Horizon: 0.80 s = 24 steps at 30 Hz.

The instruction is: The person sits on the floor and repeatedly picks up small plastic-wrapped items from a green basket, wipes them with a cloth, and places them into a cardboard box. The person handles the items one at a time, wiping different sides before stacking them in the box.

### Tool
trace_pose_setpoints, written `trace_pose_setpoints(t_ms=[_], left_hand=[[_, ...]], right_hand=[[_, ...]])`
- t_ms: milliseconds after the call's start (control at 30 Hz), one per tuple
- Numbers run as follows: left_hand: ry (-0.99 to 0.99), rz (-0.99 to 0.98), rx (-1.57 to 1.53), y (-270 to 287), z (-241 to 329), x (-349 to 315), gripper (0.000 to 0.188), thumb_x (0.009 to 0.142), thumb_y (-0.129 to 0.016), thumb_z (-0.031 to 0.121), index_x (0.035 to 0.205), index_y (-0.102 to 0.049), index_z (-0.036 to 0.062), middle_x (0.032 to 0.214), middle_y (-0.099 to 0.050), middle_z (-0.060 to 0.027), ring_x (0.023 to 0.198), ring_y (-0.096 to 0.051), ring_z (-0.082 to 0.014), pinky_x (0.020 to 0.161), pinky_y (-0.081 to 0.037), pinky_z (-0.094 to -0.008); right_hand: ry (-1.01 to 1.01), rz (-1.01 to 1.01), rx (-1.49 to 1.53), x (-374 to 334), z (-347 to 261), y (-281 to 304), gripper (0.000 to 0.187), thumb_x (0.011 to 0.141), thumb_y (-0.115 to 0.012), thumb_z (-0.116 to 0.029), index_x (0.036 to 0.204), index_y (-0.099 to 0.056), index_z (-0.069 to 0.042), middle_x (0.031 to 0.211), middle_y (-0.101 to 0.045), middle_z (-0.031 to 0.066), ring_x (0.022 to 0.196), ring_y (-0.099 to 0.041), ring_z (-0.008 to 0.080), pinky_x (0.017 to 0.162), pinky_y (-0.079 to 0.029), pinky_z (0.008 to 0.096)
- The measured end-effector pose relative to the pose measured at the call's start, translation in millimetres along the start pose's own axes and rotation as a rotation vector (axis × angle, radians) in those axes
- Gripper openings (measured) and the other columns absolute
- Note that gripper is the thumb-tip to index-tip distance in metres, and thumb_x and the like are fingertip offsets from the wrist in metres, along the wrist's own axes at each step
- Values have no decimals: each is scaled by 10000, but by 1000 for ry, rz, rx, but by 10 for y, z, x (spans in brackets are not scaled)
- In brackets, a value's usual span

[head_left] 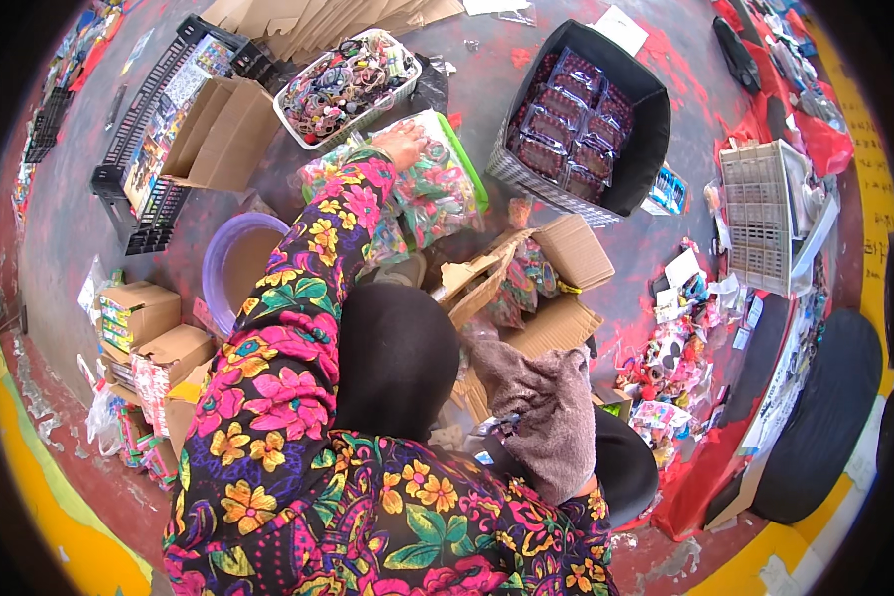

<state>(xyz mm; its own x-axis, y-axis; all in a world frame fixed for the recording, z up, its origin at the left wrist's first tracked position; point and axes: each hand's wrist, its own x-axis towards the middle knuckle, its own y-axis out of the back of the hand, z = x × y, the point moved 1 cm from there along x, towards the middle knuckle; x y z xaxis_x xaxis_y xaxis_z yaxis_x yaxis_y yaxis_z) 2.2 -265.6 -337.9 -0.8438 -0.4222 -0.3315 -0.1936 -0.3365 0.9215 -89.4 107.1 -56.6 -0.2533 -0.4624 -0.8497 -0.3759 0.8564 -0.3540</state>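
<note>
My left hand reaches far forward, with its fingers curled onto the top of a clear plastic bag packed with small colourful pieces. That bag leans in a green-rimmed container, and more such bags lie beside it under my forearm. At my right side a brown towel hangs over my thigh. Only the wrist of my right hand shows at the towel's lower edge; its fingers are hidden. An opened cardboard box in front of my knees holds bags of similar colourful pieces.
A white basket of hair ties stands ahead, next to a black-lined basket of dark packets. On the left are a purple basin, small cartons and a black crate. Loose goods and a grey basket line the right.
</note>
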Motion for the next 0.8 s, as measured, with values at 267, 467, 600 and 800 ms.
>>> trace_pose_setpoints(t_ms=[267,467,600,800], left_hand=[[26,252,-130,-412,-270,-77,384,885,-388,143,1206,-454,-56,1335,-404,-220,1280,-340,-356,1086,-246,-419],[276,360,-261,-427,404,-152,529,931,-350,349,1302,-375,-28,1399,-322,-203,1331,-247,-341,1098,-200,-394],[168,318,-219,-469,584,-251,561,926,-346,354,1340,-331,-24,1431,-269,-193,1357,-191,-313,1110,-153,-381],[129,175,-44,-414,489,-179,467,928,-351,342,1310,-431,87,1447,-262,-160,1357,-180,-347,1102,-162,-440]], right_hand=[[-13,-77,-15,-31,19,95,447,958,-379,-426,1037,-448,9,1050,-602,215,773,-587,176,646,-472,251],[4,-9,-2,-30,8,40,452,960,-363,-432,1034,-446,6,1048,-605,201,822,-603,198,680,-484,278],[-18,-33,-25,-15,6,61,446,963,-353,-430,1032,-447,0,1052,-604,204,844,-610,210,684,-485,284],[-26,-45,-21,25,19,98,445,963,-355,-429,1031,-454,-1,1070,-598,218,853,-615,206,668,-479,267]])
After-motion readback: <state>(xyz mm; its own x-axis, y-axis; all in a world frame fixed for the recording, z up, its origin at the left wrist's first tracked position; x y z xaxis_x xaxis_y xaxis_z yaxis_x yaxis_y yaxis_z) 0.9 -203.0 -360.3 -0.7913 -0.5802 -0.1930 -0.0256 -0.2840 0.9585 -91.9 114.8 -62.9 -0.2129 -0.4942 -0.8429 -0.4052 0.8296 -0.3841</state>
